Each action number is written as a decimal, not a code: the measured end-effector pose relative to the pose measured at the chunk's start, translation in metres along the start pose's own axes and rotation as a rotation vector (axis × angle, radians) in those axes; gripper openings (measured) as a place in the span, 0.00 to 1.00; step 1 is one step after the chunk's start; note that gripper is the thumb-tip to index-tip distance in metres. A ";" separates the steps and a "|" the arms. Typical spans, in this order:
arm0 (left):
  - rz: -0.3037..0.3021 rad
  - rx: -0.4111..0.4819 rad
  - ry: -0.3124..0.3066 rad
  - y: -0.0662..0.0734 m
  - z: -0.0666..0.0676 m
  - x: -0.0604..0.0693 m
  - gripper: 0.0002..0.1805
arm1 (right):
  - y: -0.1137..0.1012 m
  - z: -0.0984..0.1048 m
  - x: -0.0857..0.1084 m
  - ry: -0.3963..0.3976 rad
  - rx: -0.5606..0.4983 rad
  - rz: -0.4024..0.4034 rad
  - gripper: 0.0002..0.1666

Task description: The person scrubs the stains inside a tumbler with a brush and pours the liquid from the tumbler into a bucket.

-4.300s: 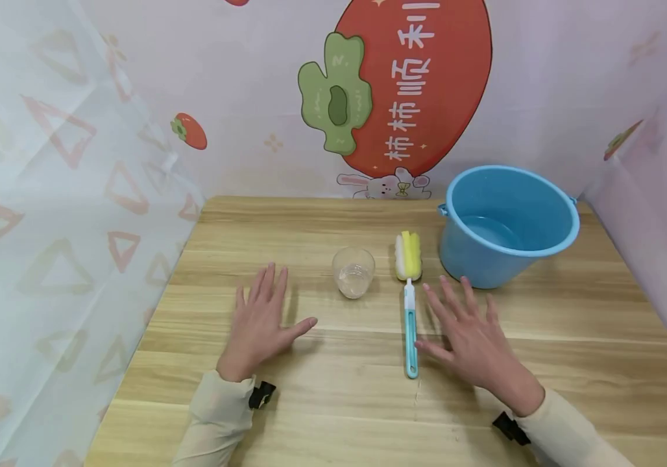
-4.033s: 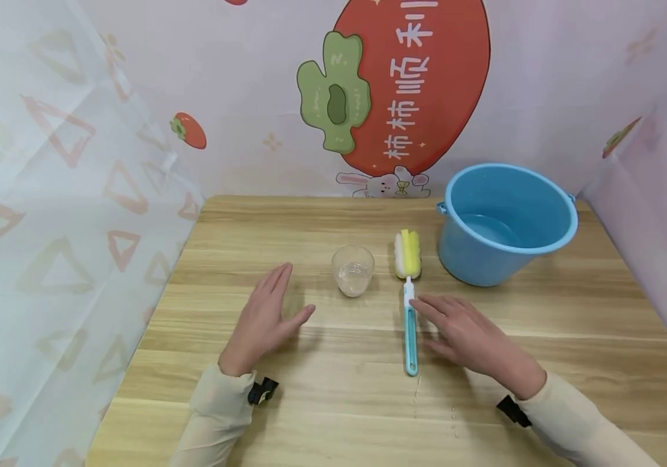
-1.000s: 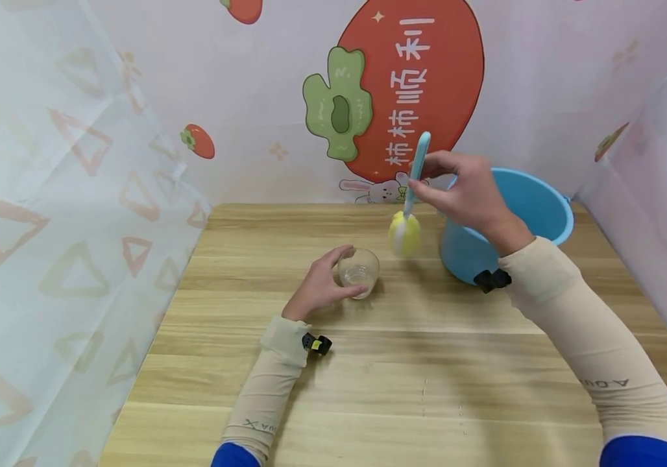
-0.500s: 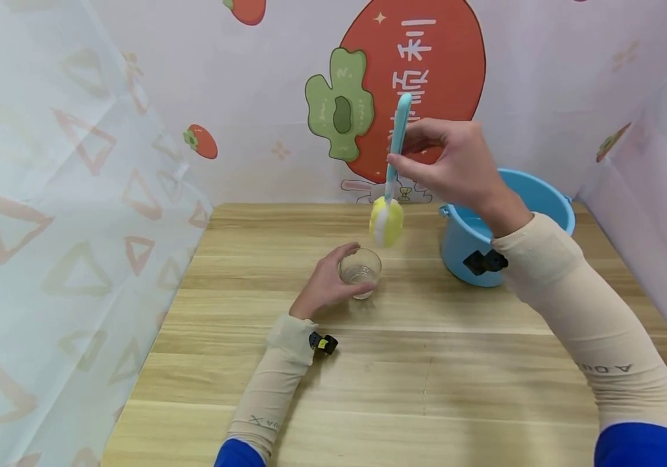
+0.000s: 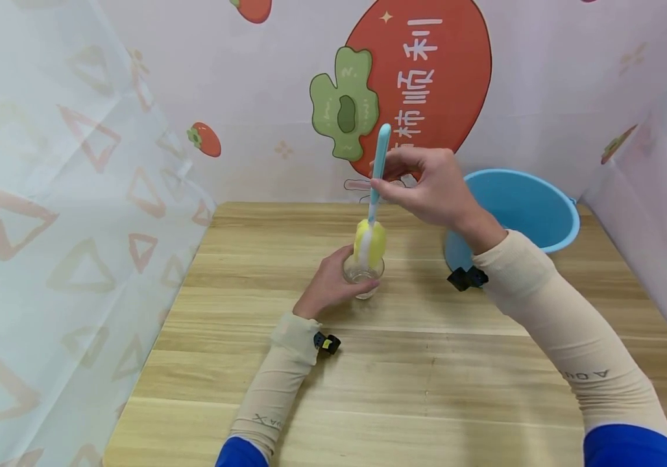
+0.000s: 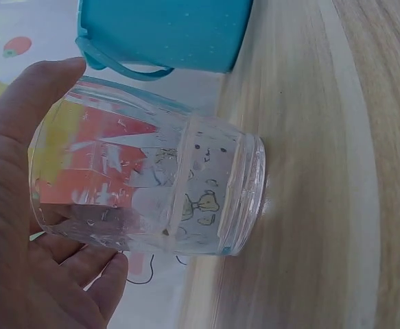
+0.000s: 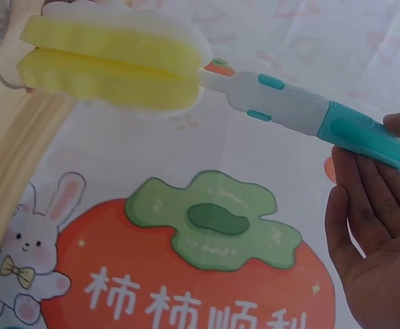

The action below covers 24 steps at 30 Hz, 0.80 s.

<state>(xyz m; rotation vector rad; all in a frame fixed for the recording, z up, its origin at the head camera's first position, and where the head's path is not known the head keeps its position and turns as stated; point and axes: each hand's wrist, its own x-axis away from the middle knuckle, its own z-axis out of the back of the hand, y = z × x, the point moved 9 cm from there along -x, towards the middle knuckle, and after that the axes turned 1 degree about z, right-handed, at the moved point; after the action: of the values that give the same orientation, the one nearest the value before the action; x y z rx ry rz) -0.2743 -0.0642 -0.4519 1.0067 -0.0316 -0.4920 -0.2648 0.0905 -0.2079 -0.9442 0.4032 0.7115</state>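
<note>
A clear glass (image 6: 138, 171) stands upright on the table, with some clear liquid low inside. My left hand (image 5: 330, 282) grips its side, thumb and fingers curled round it. My right hand (image 5: 433, 188) pinches the turquoise handle of a sponge brush (image 5: 370, 243), held nearly upright above the glass. The brush's yellow-and-white head points down, its lower end at the glass's mouth. In the right wrist view the sponge head (image 7: 110, 62) reaches the glass rim at the left edge, and the thumb and fingers hold the handle (image 7: 368, 130).
A light blue bucket (image 5: 520, 207) stands at the back right of the wooden table (image 5: 368, 402), partly behind my right hand and sleeve. Printed cloth hangs behind the table and at both sides. Small wet marks lie on the tabletop in front of the bucket.
From lying on the table, the brush was picked up by my right hand, carried left, then lowered to the glass mouth. My left hand moved right and took hold of the glass.
</note>
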 end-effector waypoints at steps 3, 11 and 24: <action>0.007 -0.006 0.006 0.000 0.000 0.000 0.39 | 0.005 -0.010 0.005 -0.018 -0.006 0.006 0.13; 0.019 -0.020 0.022 -0.003 -0.001 0.000 0.39 | 0.021 -0.038 0.018 -0.084 -0.010 -0.012 0.14; 0.008 -0.004 0.019 -0.004 -0.001 0.000 0.46 | 0.045 -0.069 0.042 -0.148 0.020 -0.054 0.16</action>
<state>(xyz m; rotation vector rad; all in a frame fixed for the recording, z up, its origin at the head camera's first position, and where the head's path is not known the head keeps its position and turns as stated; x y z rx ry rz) -0.2755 -0.0652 -0.4562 1.0073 -0.0178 -0.4754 -0.2673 0.0653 -0.2970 -0.8737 0.2532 0.7221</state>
